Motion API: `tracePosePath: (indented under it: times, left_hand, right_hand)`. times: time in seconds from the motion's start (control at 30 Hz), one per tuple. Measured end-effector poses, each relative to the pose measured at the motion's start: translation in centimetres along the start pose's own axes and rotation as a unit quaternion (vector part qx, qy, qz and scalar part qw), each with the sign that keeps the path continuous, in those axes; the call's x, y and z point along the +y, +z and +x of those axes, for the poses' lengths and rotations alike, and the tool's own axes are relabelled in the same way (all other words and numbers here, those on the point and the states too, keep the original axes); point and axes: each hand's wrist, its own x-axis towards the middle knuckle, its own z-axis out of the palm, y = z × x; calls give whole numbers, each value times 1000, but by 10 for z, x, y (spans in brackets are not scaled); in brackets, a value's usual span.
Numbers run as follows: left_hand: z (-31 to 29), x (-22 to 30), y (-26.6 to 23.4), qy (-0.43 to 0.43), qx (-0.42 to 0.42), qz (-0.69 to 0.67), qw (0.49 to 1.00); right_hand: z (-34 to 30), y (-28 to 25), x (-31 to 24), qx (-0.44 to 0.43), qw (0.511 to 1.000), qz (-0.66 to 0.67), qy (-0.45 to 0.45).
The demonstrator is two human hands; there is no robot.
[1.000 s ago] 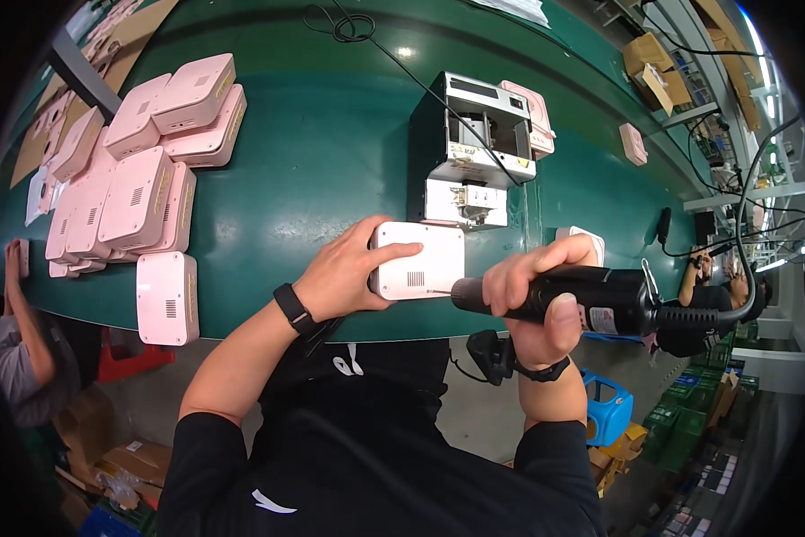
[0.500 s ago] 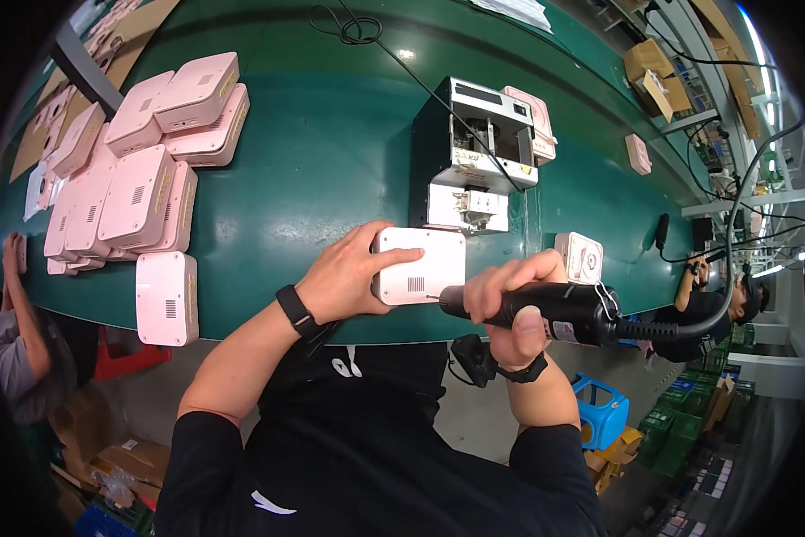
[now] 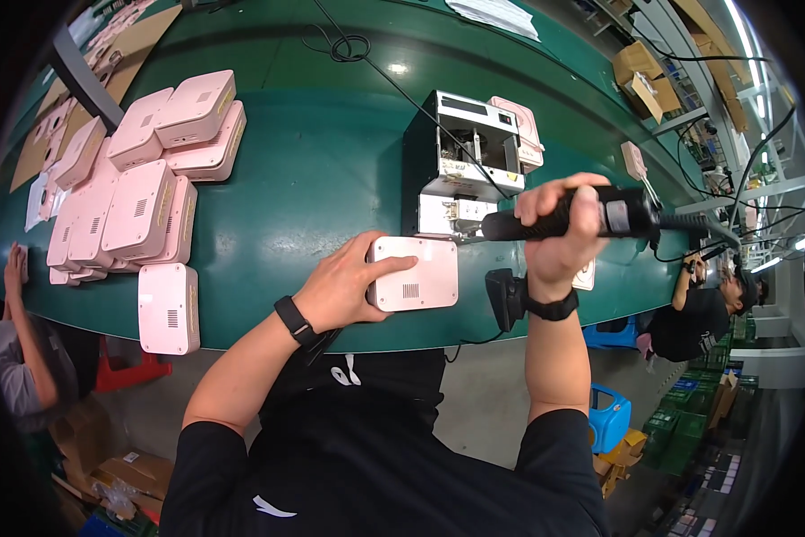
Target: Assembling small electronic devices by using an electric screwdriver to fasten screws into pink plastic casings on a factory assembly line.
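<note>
My left hand (image 3: 344,279) is closed around the left side of a pink plastic box (image 3: 431,282), its index finger lying across the top. The box lies flat on the bench, vent slots and corner screw holes facing up. In my right hand (image 3: 559,233) is a black corded electric screwdriver (image 3: 630,213), held level with its nose pointing left. That nose is at the front right of a black and silver screw feeder (image 3: 436,210); the bit's tip cannot be made out. The feeder stands just beyond the box.
Several similar pink boxes (image 3: 138,206) are piled at the left, with one more (image 3: 169,309) by the bench edge. A pink part (image 3: 584,276) lies partly behind my right wrist. Another (image 3: 528,134) sits behind the feeder. A cable (image 3: 389,72) crosses the feeder. People work at both sides.
The screwdriver has lifted off the box's lower right corner and moved up and right to the screw feeder. My left hand still holds the box in place.
</note>
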Motion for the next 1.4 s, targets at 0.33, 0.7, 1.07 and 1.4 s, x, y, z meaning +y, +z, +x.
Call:
tracePosePath:
  times: [0.33,0.7,1.07,1.4]
  left_hand:
    - [-4,-5,7,6,9,-14,1000]
    - [-4,-18,-12,31,47,-41,998]
    - [-22,-11,23,29,32,-64,997]
    - [-42,-3,-4,-103,5,-231,967]
  right_hand:
    - [-63,39,-46,-152,977,122,89]
    - [-76,76,-34,-175,974,54,134]
    - [-105,58,-7,-247,949,175,92]
    - [-80,42,-52,-103,966,237,10]
